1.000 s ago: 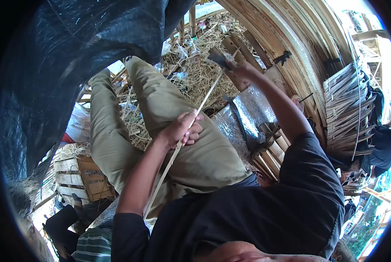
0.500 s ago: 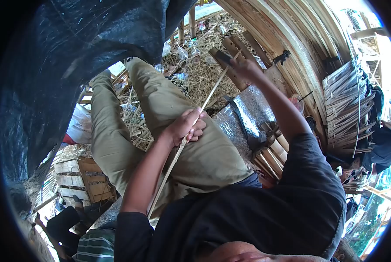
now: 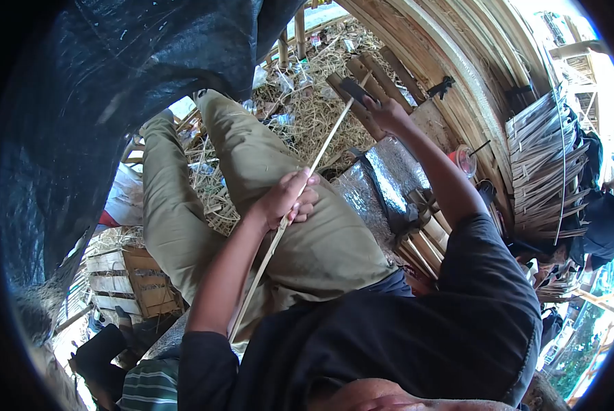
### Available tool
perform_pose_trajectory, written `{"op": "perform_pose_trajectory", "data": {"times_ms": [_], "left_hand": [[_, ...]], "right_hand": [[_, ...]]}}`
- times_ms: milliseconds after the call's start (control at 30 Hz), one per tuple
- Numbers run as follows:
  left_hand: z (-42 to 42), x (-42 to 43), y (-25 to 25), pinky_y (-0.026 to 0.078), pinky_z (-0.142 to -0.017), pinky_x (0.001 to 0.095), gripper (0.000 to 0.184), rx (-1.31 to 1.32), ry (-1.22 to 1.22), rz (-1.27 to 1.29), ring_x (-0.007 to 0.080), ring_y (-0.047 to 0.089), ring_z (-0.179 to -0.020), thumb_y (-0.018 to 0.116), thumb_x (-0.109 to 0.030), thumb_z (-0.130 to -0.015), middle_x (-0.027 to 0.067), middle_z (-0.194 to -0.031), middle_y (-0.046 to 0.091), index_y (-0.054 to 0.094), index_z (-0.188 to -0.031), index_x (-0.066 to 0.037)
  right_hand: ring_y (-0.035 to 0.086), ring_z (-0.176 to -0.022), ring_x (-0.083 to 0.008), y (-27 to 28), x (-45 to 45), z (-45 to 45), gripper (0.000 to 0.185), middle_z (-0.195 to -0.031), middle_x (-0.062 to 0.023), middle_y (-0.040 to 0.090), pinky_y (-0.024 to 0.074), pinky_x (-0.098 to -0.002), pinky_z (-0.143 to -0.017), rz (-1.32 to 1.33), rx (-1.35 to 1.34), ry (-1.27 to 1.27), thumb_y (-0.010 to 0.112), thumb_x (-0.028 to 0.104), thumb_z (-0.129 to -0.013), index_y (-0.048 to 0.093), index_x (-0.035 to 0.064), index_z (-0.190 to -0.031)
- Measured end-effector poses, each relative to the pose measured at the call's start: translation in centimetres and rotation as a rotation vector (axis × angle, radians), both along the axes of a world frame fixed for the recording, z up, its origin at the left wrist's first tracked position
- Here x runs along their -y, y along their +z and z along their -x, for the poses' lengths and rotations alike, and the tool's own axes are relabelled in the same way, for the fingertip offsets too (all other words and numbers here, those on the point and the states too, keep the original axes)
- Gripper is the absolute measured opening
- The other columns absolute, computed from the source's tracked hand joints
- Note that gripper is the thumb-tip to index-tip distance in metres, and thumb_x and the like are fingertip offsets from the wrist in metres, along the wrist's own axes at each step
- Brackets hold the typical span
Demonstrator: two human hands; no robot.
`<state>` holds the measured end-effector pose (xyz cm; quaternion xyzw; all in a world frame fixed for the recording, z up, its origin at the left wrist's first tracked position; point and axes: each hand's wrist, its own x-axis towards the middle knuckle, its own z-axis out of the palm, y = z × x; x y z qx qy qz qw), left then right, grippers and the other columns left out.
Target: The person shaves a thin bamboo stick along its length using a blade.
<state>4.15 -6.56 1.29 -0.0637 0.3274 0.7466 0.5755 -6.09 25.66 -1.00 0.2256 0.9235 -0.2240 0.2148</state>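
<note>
My left hand (image 3: 290, 200) is closed around a long, thin bamboo strip (image 3: 262, 264) above my thigh. The strip runs diagonally from beside my left forearm up towards my right hand. Farther out, my right hand (image 3: 388, 115) is closed on a dark, flat, blade-like piece (image 3: 353, 89), whose exact kind I cannot make out. The far part of the strip meets this dark piece, close to wooden slats (image 3: 372, 75).
Straw and scraps (image 3: 307, 103) cover the ground past my legs. Stacked bamboo slats (image 3: 451, 41) curve along the upper right, near a silver foil sheet (image 3: 389, 168) and a cup (image 3: 463, 161). A dark tarp (image 3: 115, 82) hangs at left; another person (image 3: 146, 383) sits lower left.
My right hand has shifted slightly down and its grip has turned, showing more of the dark piece. My left hand stays in about the same place on the strip.
</note>
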Motion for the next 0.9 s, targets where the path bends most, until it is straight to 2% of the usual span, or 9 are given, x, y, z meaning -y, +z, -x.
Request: {"op": "perform_pose_trajectory", "data": {"times_ms": [67,367,433,533,600,700,767,800,900], "left_hand": [[0.4,-0.4,-0.1,0.023,-0.035,0.0195,0.034,0.005,0.008,0.009,0.0029,0.026,-0.036,0.04,-0.047,-0.106,-0.0077,-0.052,0.032,0.042,-0.092,-0.017],[0.3,0.0,-0.5,0.025,-0.038,0.0203,0.032,-0.016,-0.018,-0.005,0.0035,0.027,-0.039,0.038,-0.047,-0.107,-0.0067,-0.054,0.032,0.043,-0.095,-0.018],[0.4,-0.1,-0.5,0.024,-0.037,0.0199,0.031,0.016,-0.018,-0.047,0.0033,0.028,-0.038,0.038,-0.046,-0.107,-0.0069,-0.054,0.032,0.042,-0.095,-0.018],[0.6,-0.5,0.1,0.023,-0.036,0.0196,0.034,0.02,0.01,0.036,0.0035,0.027,-0.035,0.039,-0.049,-0.106,-0.0073,-0.052,0.032,0.041,-0.092,-0.018],[0.2,-0.1,0.1,0.023,-0.036,0.0196,0.034,-0.002,0.004,0.024,0.0035,0.028,-0.035,0.039,-0.048,-0.106,-0.0073,-0.052,0.032,0.041,-0.092,-0.018],[0.4,-0.2,0.1,0.023,-0.036,0.0195,0.033,-0.022,-0.005,0.019,0.0033,0.028,-0.035,0.039,-0.048,-0.107,-0.0073,-0.052,0.032,0.041,-0.093,-0.018],[0.5,-0.2,-0.2,0.023,-0.036,0.0196,0.033,-0.02,-0.009,0.017,0.0031,0.028,-0.036,0.039,-0.048,-0.106,-0.0074,-0.052,0.033,0.041,-0.093,-0.018],[0.8,-0.3,-0.3,0.023,-0.036,0.0196,0.033,-0.023,-0.004,0.01,0.003,0.028,-0.036,0.039,-0.048,-0.106,-0.0076,-0.052,0.033,0.041,-0.093,-0.018],[0.0,0.0,-0.3,0.025,-0.037,0.0196,0.032,-0.003,-0.003,0.003,0.0031,0.028,-0.038,0.039,-0.047,-0.107,-0.0074,-0.054,0.032,0.043,-0.095,-0.018]], "right_hand": [[0.065,-0.052,-0.0214,0.3,1.4,-0.3,0.081,-0.058,-0.012,0.062,0.0522,-0.0377,-0.05,-0.003,-0.071,0.038,0.047,0.075,-0.092,0.062,-0.0009,-0.067],[0.066,-0.051,-0.0246,2.2,2.8,0.2,0.082,-0.057,-0.0152,0.061,0.0539,-0.0396,-0.051,0.014,0.026,0.015,0.048,0.07,-0.095,0.062,-0.0052,-0.065],[0.07,-0.067,-0.0274,4.4,2.3,1.1,0.079,-0.076,-0.0218,0.066,0.0572,-0.0386,-0.06,0.03,0.103,0.059,0.052,0.066,-0.094,0.065,-0.0114,-0.092],[0.073,-0.076,-0.0279,1.9,0.8,1.4,0.075,-0.089,-0.0212,0.071,0.0597,-0.0383,-0.062,-0.298,-0.131,0.69,0.055,0.061,-0.095,0.059,-0.0075,-0.125],[0.073,-0.075,-0.0263,2.1,2.8,0.5,0.07,-0.087,-0.0173,0.071,0.0598,-0.0363,-0.063,-0.03,0.187,-0.01,0.055,0.059,-0.096,0.06,-0.0032,-0.128],[0.072,-0.079,-0.0292,3.0,1.4,1.4,0.065,-0.079,-0.0174,0.07,0.0574,-0.0383,-0.071,0.034,0.109,0.009,0.053,0.061,-0.096,0.073,-0.0006,-0.101],[0.072,-0.083,-0.0292,-0.5,0.7,0.9,0.066,-0.087,-0.0213,0.071,0.0556,-0.0416,-0.071,0.004,0.011,0.082,0.05,0.062,-0.097,0.072,0.0001,-0.105],[0.07,-0.085,-0.0279,3.4,4.3,-0.5,0.069,-0.095,-0.0205,0.072,0.0542,-0.0401,-0.071,0.052,0.169,-0.047,0.047,0.064,-0.097,0.071,0.0,-0.108],[0.07,-0.085,-0.0304,2.5,3.1,-0.4,0.073,-0.092,-0.023,0.071,0.0542,-0.0424,-0.072,0.016,0.089,0.021,0.045,0.066,-0.097,0.071,-0.0017,-0.105]]}}
